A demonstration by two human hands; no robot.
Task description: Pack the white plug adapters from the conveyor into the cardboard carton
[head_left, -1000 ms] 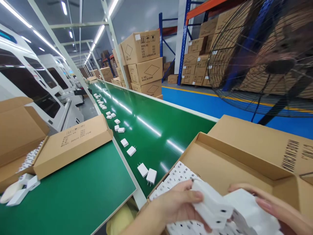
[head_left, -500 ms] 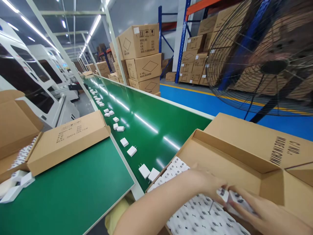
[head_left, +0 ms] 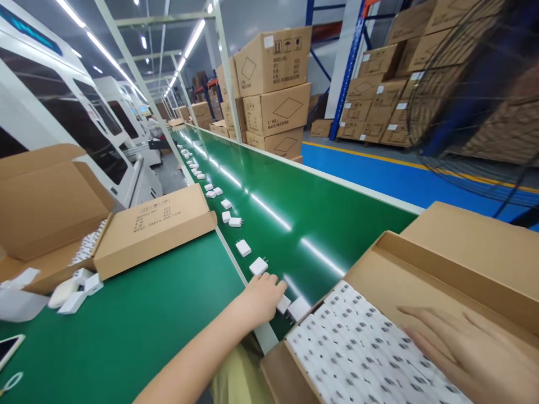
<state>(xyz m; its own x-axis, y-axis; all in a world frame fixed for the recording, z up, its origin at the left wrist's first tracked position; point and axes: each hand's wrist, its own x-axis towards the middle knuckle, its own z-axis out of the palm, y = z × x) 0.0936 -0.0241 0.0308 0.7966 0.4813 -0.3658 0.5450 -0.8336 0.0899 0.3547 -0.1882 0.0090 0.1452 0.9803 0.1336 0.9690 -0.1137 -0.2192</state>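
My left hand (head_left: 261,300) is over the near edge of the green belt (head_left: 269,185), its fingers curled round a white plug-in charger (head_left: 283,304) that it partly covers. Another charger (head_left: 258,266) lies just beyond the fingertips, and one more (head_left: 298,309) rests against the box. My right hand (head_left: 463,342) is spread, slightly blurred and holding nothing, above the right part of the open cardboard box (head_left: 458,275). Tightly packed rows of white chargers (head_left: 357,342) fill the box's near left part.
More chargers (head_left: 210,192) lie along the belt. On the left table (head_left: 160,308) are a second box (head_left: 155,227), loose white pieces (head_left: 73,302) and a phone (head_left: 9,349). Stacked cartons (head_left: 275,109) stand behind the belt, and a fan (head_left: 475,101) is at the upper right.
My left hand has moved left from the box to the chargers on the belt. My right hand has let go of the chargers and opened. The view has turned right to left, shifting the scene rightward.
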